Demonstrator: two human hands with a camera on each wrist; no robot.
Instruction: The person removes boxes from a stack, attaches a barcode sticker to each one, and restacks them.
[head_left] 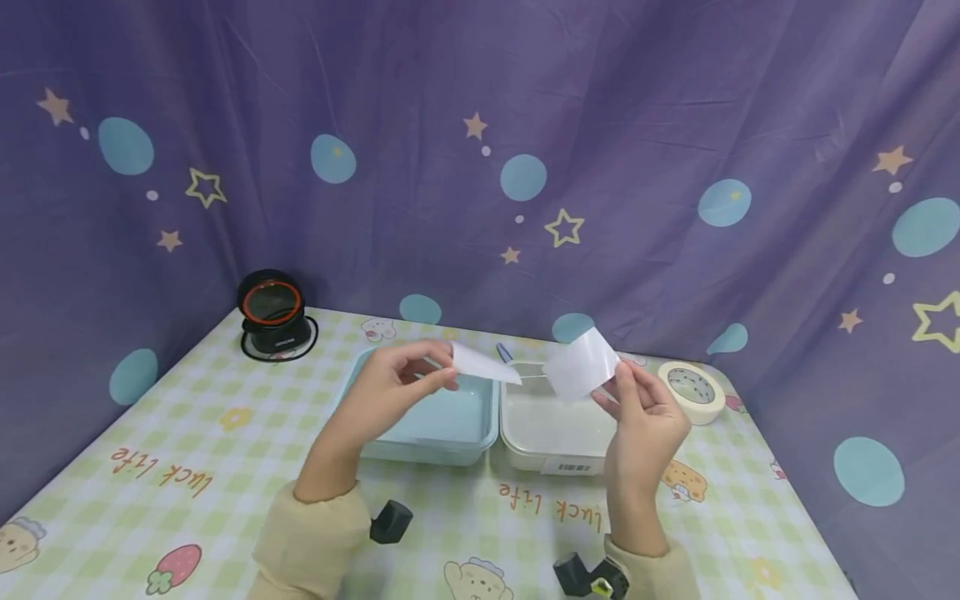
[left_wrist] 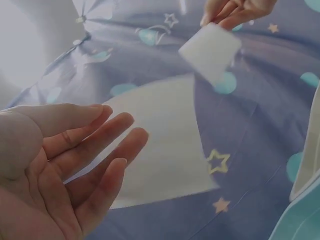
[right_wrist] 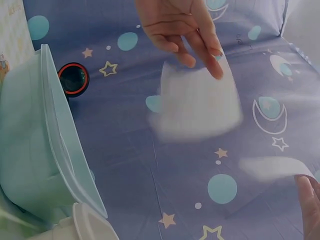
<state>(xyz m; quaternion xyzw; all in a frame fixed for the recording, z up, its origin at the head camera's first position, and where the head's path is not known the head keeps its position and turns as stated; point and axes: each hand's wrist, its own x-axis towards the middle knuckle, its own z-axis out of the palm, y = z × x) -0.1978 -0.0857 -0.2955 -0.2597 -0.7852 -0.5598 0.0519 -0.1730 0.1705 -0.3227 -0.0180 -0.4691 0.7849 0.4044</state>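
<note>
My left hand (head_left: pixel 401 379) pinches a thin white sheet (head_left: pixel 483 364) between thumb and index finger, above the light-blue open container (head_left: pixel 446 417). In the left wrist view this sheet (left_wrist: pixel 160 150) looks broad and slightly curved. Level with it, my right hand (head_left: pixel 648 421) pinches another white, glossy piece (head_left: pixel 581 367) by its right corner, over a white container (head_left: pixel 555 433). That piece (right_wrist: pixel 275 167) shows edge-on and curved in the right wrist view. A gap separates the two pieces. Whether they are paper or plastic film, I cannot tell.
A roll of cream tape (head_left: pixel 701 410) lies right of the white container. At the back left stands a black device (head_left: pixel 277 333) with a round, orange-ringed top. A blue handle end (head_left: pixel 504 352) shows behind the containers. A purple curtain (head_left: pixel 420 208) hangs behind the table.
</note>
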